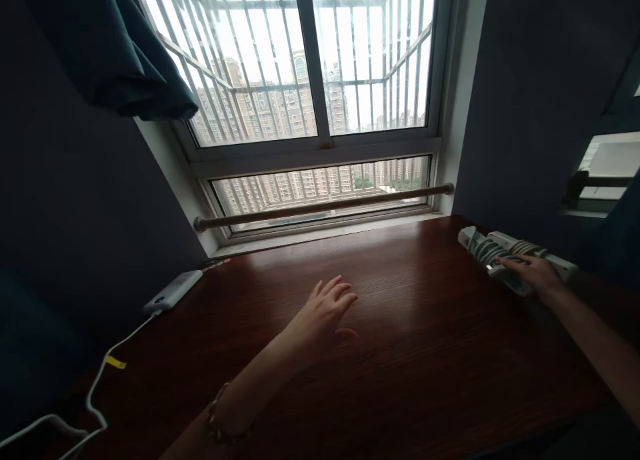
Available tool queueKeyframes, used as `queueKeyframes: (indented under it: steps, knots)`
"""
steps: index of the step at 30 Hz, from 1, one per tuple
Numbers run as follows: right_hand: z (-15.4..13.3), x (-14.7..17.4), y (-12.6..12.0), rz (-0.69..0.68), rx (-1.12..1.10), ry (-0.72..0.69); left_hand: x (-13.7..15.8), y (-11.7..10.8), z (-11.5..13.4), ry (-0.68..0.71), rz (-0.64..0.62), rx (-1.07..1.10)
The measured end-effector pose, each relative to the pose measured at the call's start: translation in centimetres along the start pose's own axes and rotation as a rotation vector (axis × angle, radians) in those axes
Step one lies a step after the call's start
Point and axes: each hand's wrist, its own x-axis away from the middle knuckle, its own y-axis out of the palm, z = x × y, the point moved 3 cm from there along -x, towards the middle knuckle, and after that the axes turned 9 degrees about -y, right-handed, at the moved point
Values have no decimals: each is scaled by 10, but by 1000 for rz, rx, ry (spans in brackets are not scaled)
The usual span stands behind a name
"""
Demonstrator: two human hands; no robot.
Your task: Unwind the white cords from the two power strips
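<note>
My left hand (324, 310) hovers flat over the middle of a dark wooden desk (415, 353), fingers spread, holding nothing. A bracelet circles that wrist. My right hand (531, 271) rests at the far right on a white power strip (477, 245) with its cord wound around it; the fingers lie on top of it, and I cannot tell whether they grip it.
A white power bank (173, 291) lies at the desk's back left, with a white cable (100, 373) trailing to the front left edge. Behind the desk is a barred window (310, 80) with a wooden rail (320, 208). A dark curtain (115, 53) hangs upper left.
</note>
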Motion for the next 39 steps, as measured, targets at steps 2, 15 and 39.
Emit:
queueKeyframes:
  steps: [2,15,39]
  knots:
    - [-44,9,22,-88,-125,-14,-9,-15,-9,-19,38,-65]
    - [-210,122,212,-1213,-623,-44,-27,-53,-20,-28,364,-343]
    - [-217,128,177,-628,-268,-1277,-29,-43,-30,-105,299,-239]
